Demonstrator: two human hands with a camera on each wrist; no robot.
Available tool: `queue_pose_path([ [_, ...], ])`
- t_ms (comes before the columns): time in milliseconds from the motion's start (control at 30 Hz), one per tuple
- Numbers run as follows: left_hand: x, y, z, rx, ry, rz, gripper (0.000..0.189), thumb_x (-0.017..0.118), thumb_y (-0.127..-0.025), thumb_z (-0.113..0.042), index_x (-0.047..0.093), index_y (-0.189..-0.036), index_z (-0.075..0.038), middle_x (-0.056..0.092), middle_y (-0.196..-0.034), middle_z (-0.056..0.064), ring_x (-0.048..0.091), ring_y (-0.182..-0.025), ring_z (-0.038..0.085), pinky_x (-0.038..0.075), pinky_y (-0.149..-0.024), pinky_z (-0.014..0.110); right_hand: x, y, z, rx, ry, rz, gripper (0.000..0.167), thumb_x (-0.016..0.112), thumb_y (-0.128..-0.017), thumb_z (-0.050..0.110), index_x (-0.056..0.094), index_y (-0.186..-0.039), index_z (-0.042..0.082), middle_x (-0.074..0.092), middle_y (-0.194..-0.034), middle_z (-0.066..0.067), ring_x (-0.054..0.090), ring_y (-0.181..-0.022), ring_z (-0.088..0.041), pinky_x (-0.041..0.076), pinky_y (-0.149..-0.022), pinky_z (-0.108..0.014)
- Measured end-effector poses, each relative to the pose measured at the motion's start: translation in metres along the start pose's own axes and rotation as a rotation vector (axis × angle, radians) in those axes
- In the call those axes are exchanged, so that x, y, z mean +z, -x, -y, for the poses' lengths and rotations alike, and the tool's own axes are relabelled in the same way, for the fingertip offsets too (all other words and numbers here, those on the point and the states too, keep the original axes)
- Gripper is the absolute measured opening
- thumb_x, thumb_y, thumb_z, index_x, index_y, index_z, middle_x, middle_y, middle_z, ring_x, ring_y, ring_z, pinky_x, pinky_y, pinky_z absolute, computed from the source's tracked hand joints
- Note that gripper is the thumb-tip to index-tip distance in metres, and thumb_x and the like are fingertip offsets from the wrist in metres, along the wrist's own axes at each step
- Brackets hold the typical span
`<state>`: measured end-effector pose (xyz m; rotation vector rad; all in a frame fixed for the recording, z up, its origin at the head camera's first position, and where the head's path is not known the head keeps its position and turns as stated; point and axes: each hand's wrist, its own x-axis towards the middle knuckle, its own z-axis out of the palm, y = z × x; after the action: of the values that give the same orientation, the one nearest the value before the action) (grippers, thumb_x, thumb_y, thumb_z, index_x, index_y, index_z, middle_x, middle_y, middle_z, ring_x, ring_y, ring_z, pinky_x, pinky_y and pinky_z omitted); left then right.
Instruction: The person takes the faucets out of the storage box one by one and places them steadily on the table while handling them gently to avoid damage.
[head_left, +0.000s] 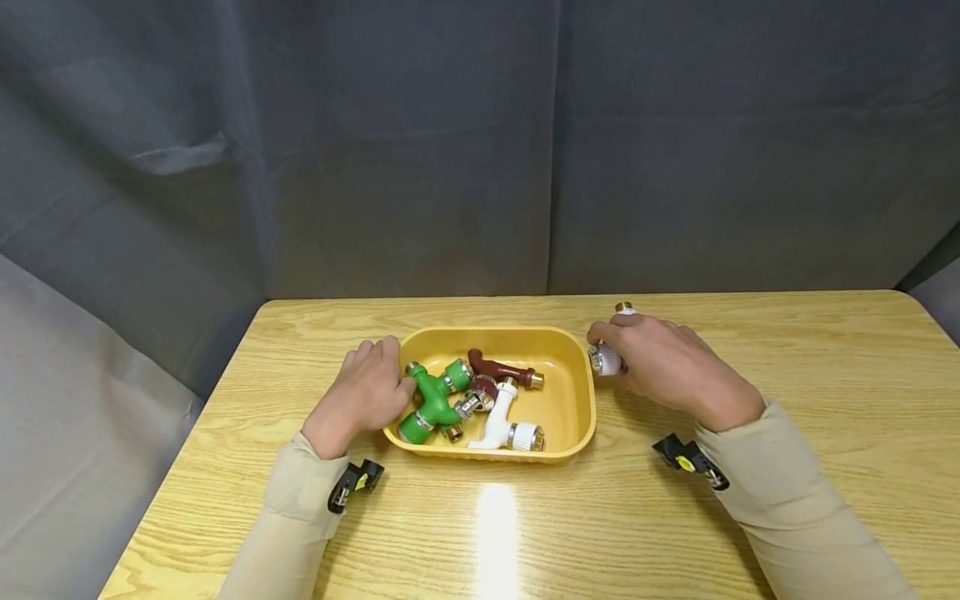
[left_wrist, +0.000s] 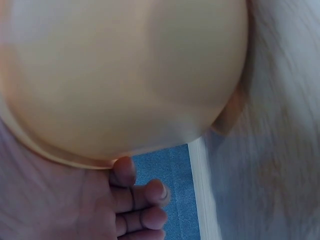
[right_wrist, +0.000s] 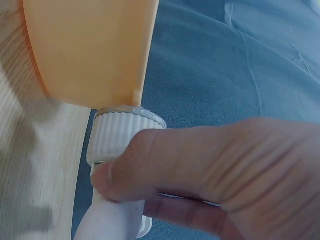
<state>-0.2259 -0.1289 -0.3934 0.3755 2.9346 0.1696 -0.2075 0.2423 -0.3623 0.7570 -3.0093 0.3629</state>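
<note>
A yellow plastic basin (head_left: 480, 454) holds several taps: a green double-outlet tap (head_left: 435, 400), a dark red tap (head_left: 502, 369) and a white tap (head_left: 497, 421). My left hand (head_left: 366, 387) grips the basin's left rim; the left wrist view has the basin's outer wall (left_wrist: 125, 80) close up, with the fingers (left_wrist: 132, 205) below its edge. Just off the right rim, my right hand (head_left: 660, 362) holds another white tap (head_left: 609, 360), thumb and fingers around its body. Its ribbed white knob (right_wrist: 122, 135) faces the basin wall (right_wrist: 92, 55) in the right wrist view.
The basin stands on a light wood-grain table (head_left: 825, 400). Dark grey cloth (head_left: 420, 167) hangs behind the table's back edge, and paler cloth (head_left: 82, 433) hangs at the left. A bright light reflection lies on the tabletop in front of the basin.
</note>
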Motion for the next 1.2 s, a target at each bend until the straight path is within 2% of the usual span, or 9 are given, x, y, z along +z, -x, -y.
queue_pose_path([
  [967,-0.0001,0.0030,-0.0002,0.000,0.005,0.000,0.025,0.047,-0.099,-0.032,0.043,-0.102,-0.008,0.049,-0.091,0.010,0.042,-0.091,0.027,0.032,-0.081,0.037,0.0041,-0.0005,0.0006,0.002,-0.008,0.004,0.037,0.081,-0.080,-0.004,0.072,-0.111,0.016,0.072,-0.107,-0.009,0.069,-0.089,-0.025,0.056,-0.062,-0.045],
  [1200,0.0000,0.0027,-0.0002,-0.002,0.008,-0.001,0.024,0.046,-0.098,-0.032,0.043,-0.102,-0.008,0.048,-0.090,0.009,0.041,-0.091,0.027,0.031,-0.081,0.037,0.0055,-0.0015,-0.0001,0.008,-0.011,0.012,0.036,0.083,-0.081,0.001,0.072,-0.112,0.017,0.072,-0.107,-0.009,0.069,-0.091,-0.026,0.057,-0.064,-0.046],
])
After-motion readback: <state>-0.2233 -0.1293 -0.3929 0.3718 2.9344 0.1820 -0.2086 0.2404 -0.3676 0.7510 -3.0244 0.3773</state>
